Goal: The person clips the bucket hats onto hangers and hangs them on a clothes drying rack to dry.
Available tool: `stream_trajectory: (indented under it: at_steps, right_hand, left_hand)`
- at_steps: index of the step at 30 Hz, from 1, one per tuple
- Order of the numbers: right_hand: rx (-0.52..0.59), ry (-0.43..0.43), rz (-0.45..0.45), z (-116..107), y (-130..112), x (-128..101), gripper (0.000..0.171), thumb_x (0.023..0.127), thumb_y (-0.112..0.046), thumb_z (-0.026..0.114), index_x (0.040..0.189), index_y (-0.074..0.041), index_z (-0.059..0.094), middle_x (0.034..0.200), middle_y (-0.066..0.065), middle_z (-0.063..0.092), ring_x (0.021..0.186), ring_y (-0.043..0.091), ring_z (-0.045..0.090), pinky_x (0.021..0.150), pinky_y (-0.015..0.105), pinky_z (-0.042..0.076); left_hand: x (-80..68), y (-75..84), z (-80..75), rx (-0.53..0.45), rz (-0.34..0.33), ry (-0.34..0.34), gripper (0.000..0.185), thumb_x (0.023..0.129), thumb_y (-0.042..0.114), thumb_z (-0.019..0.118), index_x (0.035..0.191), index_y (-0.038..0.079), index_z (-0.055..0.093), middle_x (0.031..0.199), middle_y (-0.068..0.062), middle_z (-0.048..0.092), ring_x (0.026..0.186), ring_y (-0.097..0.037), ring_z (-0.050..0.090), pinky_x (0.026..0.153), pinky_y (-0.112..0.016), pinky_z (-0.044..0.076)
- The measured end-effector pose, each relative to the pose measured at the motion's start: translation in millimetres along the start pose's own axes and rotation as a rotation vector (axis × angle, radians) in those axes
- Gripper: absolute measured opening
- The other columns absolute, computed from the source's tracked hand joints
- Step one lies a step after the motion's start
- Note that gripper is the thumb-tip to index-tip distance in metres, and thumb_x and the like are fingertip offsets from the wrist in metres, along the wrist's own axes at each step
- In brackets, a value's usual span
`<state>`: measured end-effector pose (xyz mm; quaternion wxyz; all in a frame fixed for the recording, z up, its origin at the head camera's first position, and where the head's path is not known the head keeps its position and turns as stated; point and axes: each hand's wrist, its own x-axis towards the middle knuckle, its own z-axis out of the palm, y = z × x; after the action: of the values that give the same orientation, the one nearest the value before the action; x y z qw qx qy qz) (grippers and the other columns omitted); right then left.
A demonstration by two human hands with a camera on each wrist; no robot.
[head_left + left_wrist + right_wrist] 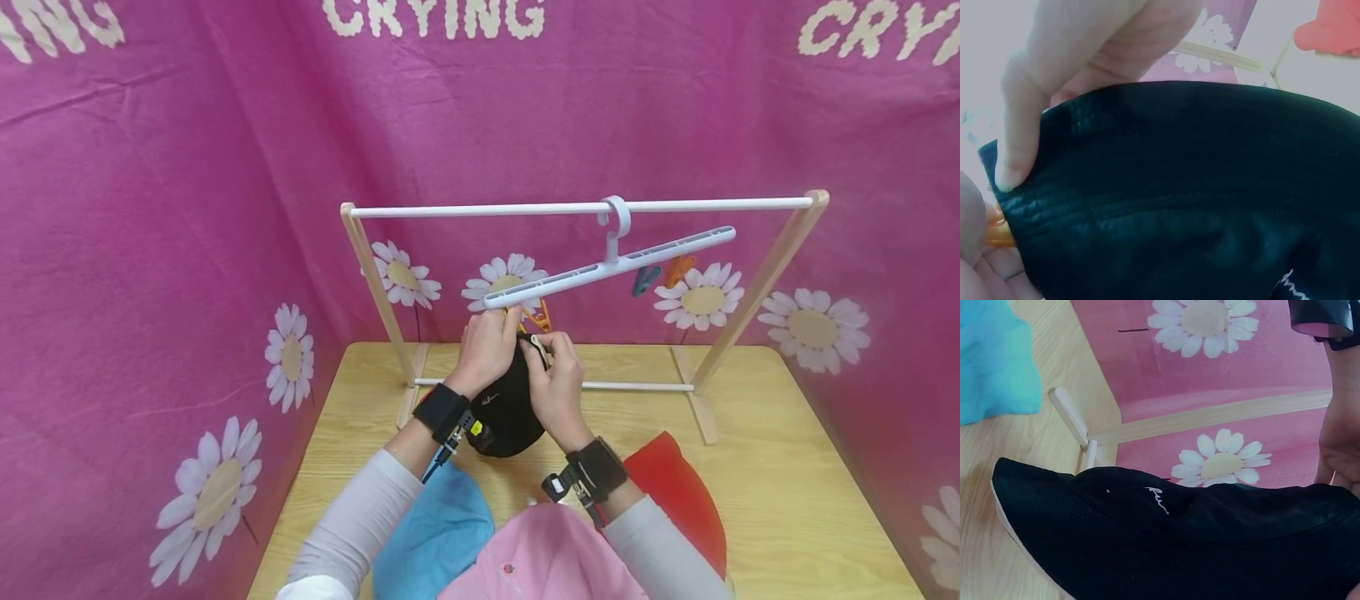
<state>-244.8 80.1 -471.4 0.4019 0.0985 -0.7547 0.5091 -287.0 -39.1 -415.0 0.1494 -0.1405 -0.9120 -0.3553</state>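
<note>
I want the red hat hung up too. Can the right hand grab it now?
Probably not yet: the right hand is busy pinching the black hat. The red hat lies uncovered beside that wrist.

— Surroundings? 
— Magenta cloth backdrop (187, 208) on three sides, printed with white daisies and the word "CRYING". 
— Furniture? 
— One light wooden table (787, 467), evenly lit, grain visible.

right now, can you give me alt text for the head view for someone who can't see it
Both hands, the left hand and the right hand, hold a black hat up to an orange clip under a tilted white hanger on a wooden rack. Blue, pink and red hats lie on the table.
</note>
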Motion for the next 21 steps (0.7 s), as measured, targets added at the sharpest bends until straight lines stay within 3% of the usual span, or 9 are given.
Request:
stream_trajectory:
  at_steps: [5, 14, 21]
  right_hand:
    - [0.010, -0.007, -0.001, -1.9, 2.0, -1.8, 0.012, 0.094, -0.003, 0.076, 0.095, 0.004, 0.067, 0.090, 0.017, 0.069, 0.087, 0.032, 0.068, 0.075, 0.034, 0.047]
    - [0.015, -0.017, 0.016, -6.0, 9.1, -3.1, 0.013, 0.094, -0.002, 0.076, 0.097, 0.005, 0.066, 0.091, 0.018, 0.067, 0.088, 0.033, 0.067, 0.077, 0.033, 0.046]
    - [0.008, -0.018, 0.024, -9.2, 9.5, -1.8, 0.012, 0.095, -0.002, 0.075, 0.096, 0.005, 0.066, 0.091, 0.018, 0.067, 0.088, 0.034, 0.069, 0.077, 0.036, 0.048]
  left_hand:
    - [2.8, -2.1, -4.4, -0.017, 0.001, -0.006, 0.052, 0.112, 0.036, 0.046, 0.065, 0.013, 0.045, 0.058, 0.003, 0.037, 0.051, -0.017, 0.037, 0.052, -0.032, 0.029]
    - [4.8, -4.5, -9.5, -0.094, 0.010, -0.052, 0.042, 0.112, 0.034, 0.047, 0.079, 0.011, 0.057, 0.066, 0.001, 0.055, 0.055, -0.015, 0.050, 0.053, -0.029, 0.033]
    - [4.5, -5.2, -10.2, -0.110, 0.005, -0.065, 0.046, 0.113, 0.036, 0.046, 0.075, 0.011, 0.054, 0.065, 0.000, 0.052, 0.053, -0.015, 0.047, 0.052, -0.029, 0.030]
